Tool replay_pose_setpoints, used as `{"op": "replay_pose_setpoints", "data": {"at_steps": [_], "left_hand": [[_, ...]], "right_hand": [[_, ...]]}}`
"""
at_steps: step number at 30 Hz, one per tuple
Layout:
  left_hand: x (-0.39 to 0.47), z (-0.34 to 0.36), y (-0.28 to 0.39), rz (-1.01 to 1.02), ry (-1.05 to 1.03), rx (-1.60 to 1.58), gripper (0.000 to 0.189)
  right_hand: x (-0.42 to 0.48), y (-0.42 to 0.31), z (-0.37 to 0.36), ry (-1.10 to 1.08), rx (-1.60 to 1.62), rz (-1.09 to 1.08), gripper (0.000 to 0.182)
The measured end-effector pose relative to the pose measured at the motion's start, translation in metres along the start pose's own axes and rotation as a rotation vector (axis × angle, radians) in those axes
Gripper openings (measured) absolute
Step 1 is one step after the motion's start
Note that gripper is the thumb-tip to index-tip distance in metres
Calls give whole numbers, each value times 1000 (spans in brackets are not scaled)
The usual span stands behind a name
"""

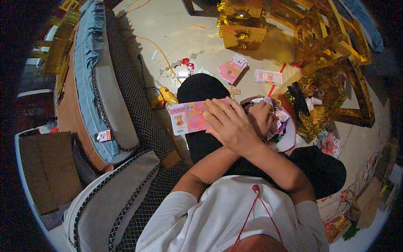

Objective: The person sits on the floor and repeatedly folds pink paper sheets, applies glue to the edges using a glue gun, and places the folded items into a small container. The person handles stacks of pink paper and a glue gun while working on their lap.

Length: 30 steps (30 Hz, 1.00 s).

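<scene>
A pink-and-white joss paper note point(192, 117), perhaps the top of a stack, lies across my left thigh. My right hand point(228, 121) rests palm down over its right end, holding it against the black trouser leg point(204, 145). My forearms cross, the right above the left. My left hand point(260, 118) reaches into a round, pale-rimmed container point(291, 135) between my legs, which holds printed papers. Whether its fingers grip anything there is unclear. Beyond my knees, a fanned pile of pink notes point(233, 69) and a red-and-white banded paper bundle point(268, 77) lie on the floor.
A cushioned sofa point(116, 104) runs along my left side. The yellow-handled tool point(168, 95) lies beside my left knee, near an orange cord point(157, 47). Gold-decorated cardboard drawers point(242, 34) stand ahead; gold paper frames point(355, 116) crowd the right. A cardboard box point(48, 170) sits far left.
</scene>
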State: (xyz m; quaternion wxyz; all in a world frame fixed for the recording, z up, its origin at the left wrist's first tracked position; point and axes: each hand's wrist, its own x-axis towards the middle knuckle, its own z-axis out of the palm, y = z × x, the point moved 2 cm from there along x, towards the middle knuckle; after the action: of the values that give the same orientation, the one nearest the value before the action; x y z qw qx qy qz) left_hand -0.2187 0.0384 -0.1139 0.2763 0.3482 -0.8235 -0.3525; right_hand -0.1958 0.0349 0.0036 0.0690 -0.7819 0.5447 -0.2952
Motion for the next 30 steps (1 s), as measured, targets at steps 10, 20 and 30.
{"op": "replay_pose_setpoints", "data": {"at_steps": [10, 20, 30], "left_hand": [[1, 10, -4, 7, 163, -94, 28], [0, 12, -11, -19, 191, -150, 27], [2, 11, -9, -23, 149, -214, 18]], "right_hand": [[1, 2, -2, -78, 67, 1, 47], [12, 1, 5, -5, 155, -37, 44], [15, -1, -1, 0, 106, -75, 23]]}}
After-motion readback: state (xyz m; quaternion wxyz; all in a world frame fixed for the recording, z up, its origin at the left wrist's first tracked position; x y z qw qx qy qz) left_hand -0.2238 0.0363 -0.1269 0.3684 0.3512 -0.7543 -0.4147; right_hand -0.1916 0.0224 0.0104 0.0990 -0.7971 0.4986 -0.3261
